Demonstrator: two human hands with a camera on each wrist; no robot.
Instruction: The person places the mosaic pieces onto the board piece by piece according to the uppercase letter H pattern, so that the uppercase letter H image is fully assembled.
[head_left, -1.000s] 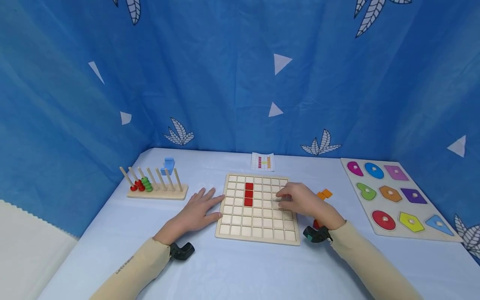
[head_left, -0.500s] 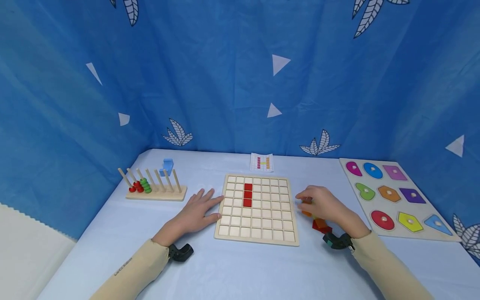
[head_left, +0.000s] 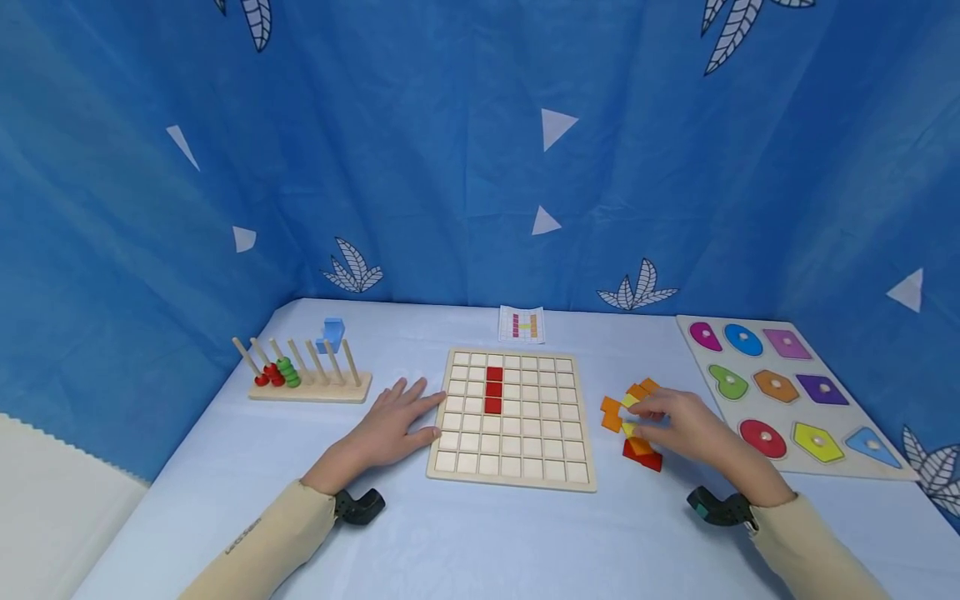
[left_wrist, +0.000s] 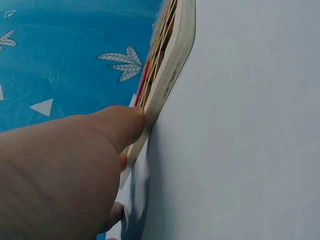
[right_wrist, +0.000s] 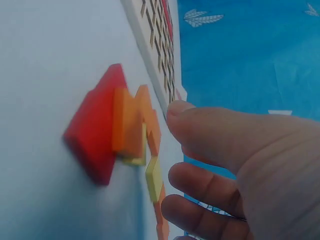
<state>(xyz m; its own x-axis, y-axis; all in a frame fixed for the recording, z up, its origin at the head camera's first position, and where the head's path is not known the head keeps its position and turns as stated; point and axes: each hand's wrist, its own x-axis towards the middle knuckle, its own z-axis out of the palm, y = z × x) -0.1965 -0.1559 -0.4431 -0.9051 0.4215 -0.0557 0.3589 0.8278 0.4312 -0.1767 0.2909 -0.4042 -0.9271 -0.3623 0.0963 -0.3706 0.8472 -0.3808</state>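
A wooden grid board (head_left: 511,446) lies on the white table with three red square tiles (head_left: 493,390) in one column. My left hand (head_left: 392,427) rests flat beside it, fingers spread; in the left wrist view its thumb (left_wrist: 122,125) touches the board's side edge. To the board's right, my right hand (head_left: 688,427) hovers over a loose pile of orange tiles (head_left: 611,414), yellow tiles (head_left: 628,429) and red tiles (head_left: 643,459). Its thumb (right_wrist: 215,132) and fingers stand apart in the right wrist view, with nothing between them.
A small card (head_left: 521,325) with a coloured grid pattern lies behind the board. On the left stand a peg rack (head_left: 311,388) with red and green beads and a blue piece (head_left: 331,333). A shape puzzle board (head_left: 750,400) lies at the right. Blue cloth hangs behind.
My right hand has moved rightward from above the board's right columns to the tile pile, uncovering the board's right side and several tiles. The left hand stays in place.
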